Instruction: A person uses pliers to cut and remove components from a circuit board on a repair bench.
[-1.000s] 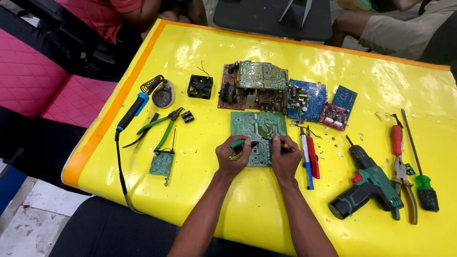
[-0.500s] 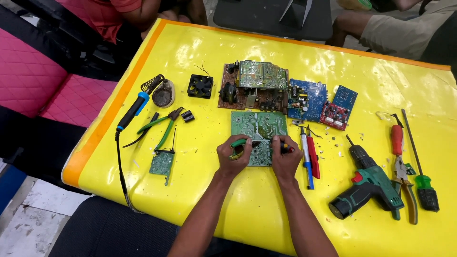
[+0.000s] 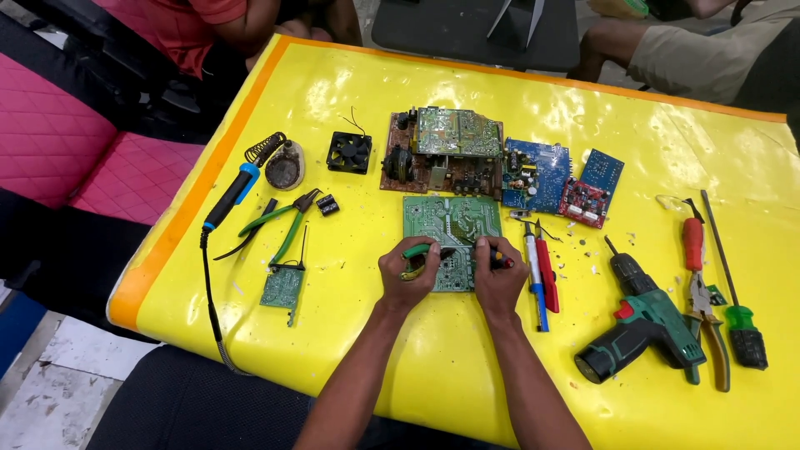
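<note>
Under both hands: green circuit board (image 3: 451, 227) | left hand (image 3: 408, 273) grips green-handled tool (image 3: 419, 250) | right hand (image 3: 497, 275) perhaps pinching probe

circuit board (image 3: 450, 221) lies between pliers (image 3: 283, 225) and drill (image 3: 642, 325).

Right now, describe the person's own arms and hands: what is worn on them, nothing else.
Both forearms come up from the bottom edge bare, with no sleeve in view. The left hand and right hand wear no gloves. No watch, ring, bracelet or strap shows on either wrist or on the fingers.
</note>
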